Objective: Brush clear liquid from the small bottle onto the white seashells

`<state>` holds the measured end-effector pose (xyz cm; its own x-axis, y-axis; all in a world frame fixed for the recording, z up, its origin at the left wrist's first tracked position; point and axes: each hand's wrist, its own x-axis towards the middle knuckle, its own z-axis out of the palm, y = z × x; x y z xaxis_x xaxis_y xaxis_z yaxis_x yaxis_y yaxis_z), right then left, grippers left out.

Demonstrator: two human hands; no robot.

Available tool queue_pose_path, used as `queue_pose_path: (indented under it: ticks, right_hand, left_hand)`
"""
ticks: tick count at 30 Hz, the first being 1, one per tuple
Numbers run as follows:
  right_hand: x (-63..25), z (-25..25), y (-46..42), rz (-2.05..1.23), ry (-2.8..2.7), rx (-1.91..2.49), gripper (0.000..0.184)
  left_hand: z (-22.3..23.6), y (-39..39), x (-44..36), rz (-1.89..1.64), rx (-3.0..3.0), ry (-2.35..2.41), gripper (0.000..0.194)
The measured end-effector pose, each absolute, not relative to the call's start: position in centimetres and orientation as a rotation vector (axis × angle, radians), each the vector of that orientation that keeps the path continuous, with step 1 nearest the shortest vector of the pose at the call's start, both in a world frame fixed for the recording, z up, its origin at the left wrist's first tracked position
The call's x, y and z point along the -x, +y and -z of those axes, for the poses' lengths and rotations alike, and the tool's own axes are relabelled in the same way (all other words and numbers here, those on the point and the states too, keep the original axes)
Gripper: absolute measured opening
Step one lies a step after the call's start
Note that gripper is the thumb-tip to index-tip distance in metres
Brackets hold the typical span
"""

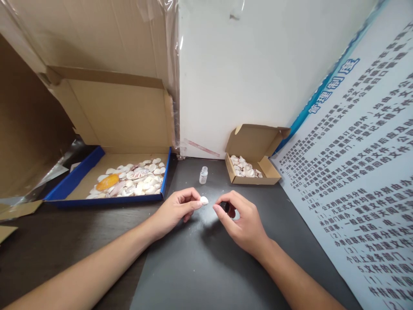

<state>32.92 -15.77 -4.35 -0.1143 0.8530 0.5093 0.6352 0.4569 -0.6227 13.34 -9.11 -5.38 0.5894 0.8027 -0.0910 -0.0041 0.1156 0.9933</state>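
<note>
My left hand [179, 209] pinches a small white shell [204, 200] between thumb and fingertips, just above the dark table [200, 267]. A few centimetres to its right, my right hand [240, 221] is closed in a pinch on a small dark object [226, 207], perhaps a cap, that I cannot make out. A small clear bottle [203, 175] stands upright behind both hands, without a cap on it.
A blue-edged cardboard box [80, 172] with several white shells and one orange shell lies at the left. A small cardboard box [253, 165] of shells sits at the back right. A white wall stands behind, and a printed poster [361, 172] leans at the right.
</note>
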Motion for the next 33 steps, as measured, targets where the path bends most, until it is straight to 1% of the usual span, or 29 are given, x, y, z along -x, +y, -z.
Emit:
queue_pose_path:
  ticks: [6, 10, 13, 16, 20, 23, 27, 30, 33]
  right_hand:
    - [-33.0, 4.6, -15.5, -0.227, -1.775, 1.357, 0.008]
    - [-33.1, 4.6, -15.4, -0.172, -1.751, 1.355, 0.005]
    - [-33.0, 4.5, -15.6, -0.127, -1.77, 1.296, 0.004]
    - [-32.8, 4.6, -15.7, -0.096, -1.805, 1.254, 0.01]
    - [-32.0, 4.9, -15.8, -0.205, -1.802, 1.231, 0.017]
    - [-31.4, 5.0, -15.9, -0.27, -1.766, 1.22, 0.016]
    - [-30.9, 5.1, -16.0, -0.257, -1.759, 1.225, 0.016]
    - [-31.2, 4.7, -16.1, -0.224, -1.835, 1.251, 0.023]
    - [-32.1, 3.5, -16.7, -0.144, -1.958, 1.287, 0.038]
  left_hand:
    - [5.3, -9.5, -13.3, -0.736, -1.188, 0.708, 0.024]
    - [4.6, -10.2, -13.0, -0.669, -1.002, 0.455, 0.014]
    - [4.2, -10.5, -12.9, -0.623, -0.973, 0.345, 0.006]
    - [4.1, -10.7, -12.8, -0.669, -0.981, 0.296, 0.007]
    - [4.0, -11.1, -12.9, -0.67, -1.045, 0.289, 0.006]
    - [3.9, -11.5, -13.3, -0.681, -1.094, 0.288, 0.006]
    - [3.9, -11.9, -13.6, -0.738, -1.098, 0.317, 0.007]
    - [4.0, -11.9, -13.7, -0.76, -1.07, 0.343, 0.008]
    - [4.1, -11.7, -13.6, -0.78, -1.045, 0.372, 0.009]
